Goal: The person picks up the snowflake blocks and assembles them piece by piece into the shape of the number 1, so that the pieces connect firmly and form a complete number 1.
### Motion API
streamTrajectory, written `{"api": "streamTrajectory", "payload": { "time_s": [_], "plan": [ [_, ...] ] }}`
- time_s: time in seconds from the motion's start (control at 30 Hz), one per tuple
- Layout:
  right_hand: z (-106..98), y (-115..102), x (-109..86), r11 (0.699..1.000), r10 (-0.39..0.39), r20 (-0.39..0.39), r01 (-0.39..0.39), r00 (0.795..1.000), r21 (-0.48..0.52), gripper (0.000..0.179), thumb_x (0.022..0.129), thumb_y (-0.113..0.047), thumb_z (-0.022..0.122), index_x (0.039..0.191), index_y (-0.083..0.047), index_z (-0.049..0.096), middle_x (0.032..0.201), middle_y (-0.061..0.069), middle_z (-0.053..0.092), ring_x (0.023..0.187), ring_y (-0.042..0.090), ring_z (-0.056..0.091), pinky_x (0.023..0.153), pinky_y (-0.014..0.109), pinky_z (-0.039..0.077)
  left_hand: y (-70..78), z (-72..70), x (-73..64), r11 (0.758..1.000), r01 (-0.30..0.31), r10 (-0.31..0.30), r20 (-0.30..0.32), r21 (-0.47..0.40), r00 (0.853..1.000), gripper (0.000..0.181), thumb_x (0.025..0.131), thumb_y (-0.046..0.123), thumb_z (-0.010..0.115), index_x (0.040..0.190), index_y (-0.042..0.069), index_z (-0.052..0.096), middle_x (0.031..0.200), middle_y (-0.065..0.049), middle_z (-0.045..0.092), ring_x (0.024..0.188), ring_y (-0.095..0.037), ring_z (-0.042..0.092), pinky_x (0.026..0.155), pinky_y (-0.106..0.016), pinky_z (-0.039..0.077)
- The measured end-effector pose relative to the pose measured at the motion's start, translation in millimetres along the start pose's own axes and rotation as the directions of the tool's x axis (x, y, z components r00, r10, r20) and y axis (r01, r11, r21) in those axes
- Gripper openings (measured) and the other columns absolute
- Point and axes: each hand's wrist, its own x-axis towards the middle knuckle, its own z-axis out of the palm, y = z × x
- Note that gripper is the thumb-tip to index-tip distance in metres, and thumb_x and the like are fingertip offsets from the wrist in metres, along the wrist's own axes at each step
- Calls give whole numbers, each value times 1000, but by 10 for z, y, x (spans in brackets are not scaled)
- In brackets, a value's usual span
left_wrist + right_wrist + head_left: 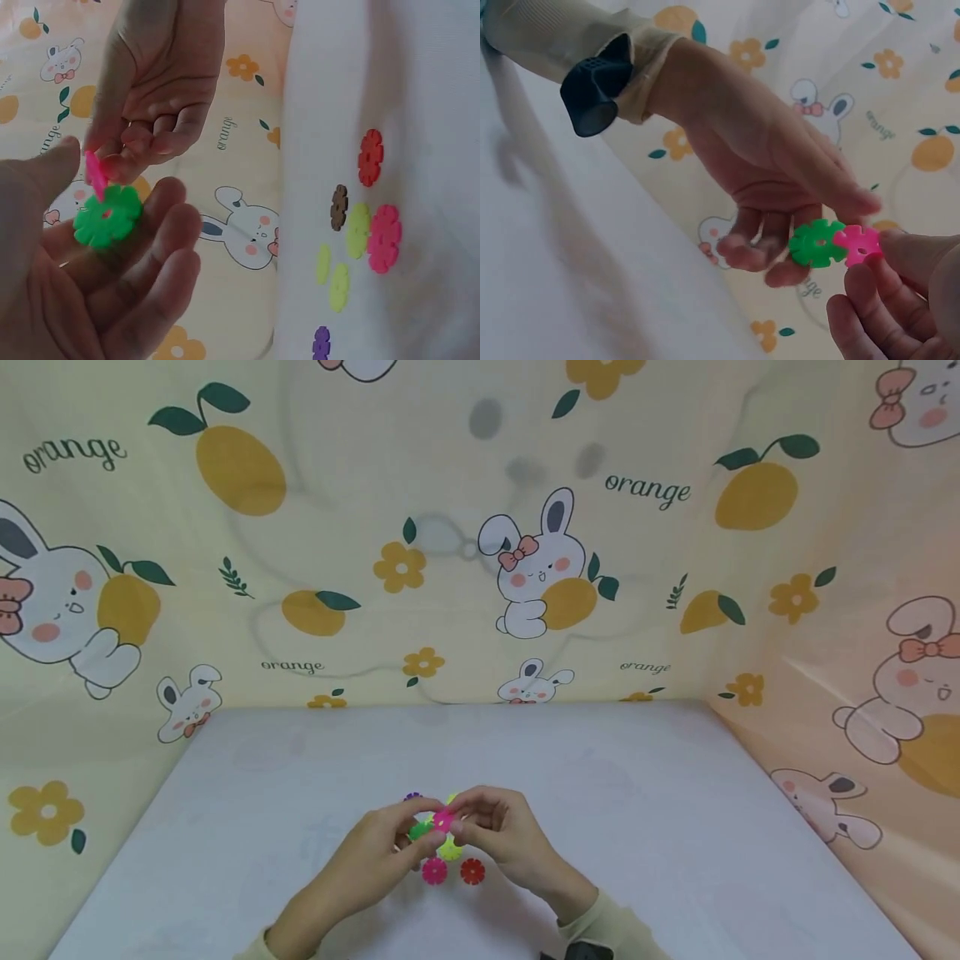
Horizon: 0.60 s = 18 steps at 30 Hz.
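A green flower-shaped interlocking disc (109, 217) lies against the curled fingers of my left hand (371, 852), below its thumb in the left wrist view. Joined edge to edge with it, at an angle, is a pink disc (860, 245) of the same notched shape. My right hand (510, 839) pinches the pink disc between thumb and fingertips. Both hands are held together above the table, fingertips close to each other. Beneath them in the head view lie another pink disc (434, 871), a red disc (472, 871) and a yellow disc (450, 851).
More loose discs lie on the white table (645, 810): a brown one (339, 208), a purple one (321, 344) and several yellow ones (339, 287). A printed cloth (450, 635) with rabbits and oranges rises behind the table and along both sides.
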Motion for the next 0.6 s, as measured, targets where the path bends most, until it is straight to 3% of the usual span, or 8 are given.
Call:
{"api": "streamTrajectory", "payload": {
  "time_s": [0.2,0.33,0.4,0.47,0.5,0.6],
  "plan": [
    [12,33,-3,999,29,-13,-30,999,-43,25,99,-9,64,118,7,63,103,32,68,76,5,67,76,22,59,-29,23,20,999,-7,9,-39,40,999,37,98,41,65,124,15,67,81,3,68,63,-6,60,57,-23,51],
    [-33,65,7,993,56,-59,-62,997,-105,27,101,-11,59,123,5,61,106,35,65,78,9,67,79,24,58,-31,-11,33,1000,19,-19,-56,0,998,35,99,38,65,123,13,67,84,-3,65,63,-9,59,58,-23,52],
    [-51,130,20,978,55,-83,-71,995,-194,27,101,-13,59,121,4,63,104,31,67,78,13,66,77,24,58,-30,-33,36,999,34,-36,-57,-28,998,35,100,37,63,124,12,67,83,-3,64,63,-11,58,58,-23,51],
    [-61,236,29,939,56,-98,-86,994,-332,26,100,-14,62,120,2,65,102,22,69,81,15,65,77,24,57,-31,-50,33,998,43,-45,-54,-43,998,36,101,39,61,124,12,67,80,-3,62,63,-12,57,57,-23,50],
    [-62,300,30,905,62,-99,-98,993,-413,24,99,-15,64,119,0,66,102,17,70,82,14,65,77,24,56,-31,-55,30,998,45,-48,-54,-45,997,37,101,40,60,124,12,66,79,-2,61,62,-11,57,56,-24,50],
    [-57,493,25,763,91,-85,-125,992,-635,24,96,-19,70,116,-6,69,102,2,69,90,10,63,80,23,54,-28,-60,17,998,50,-52,-53,-42,997,37,103,42,56,123,13,66,78,0,58,61,-11,56,56,-24,49]
  ]
}}
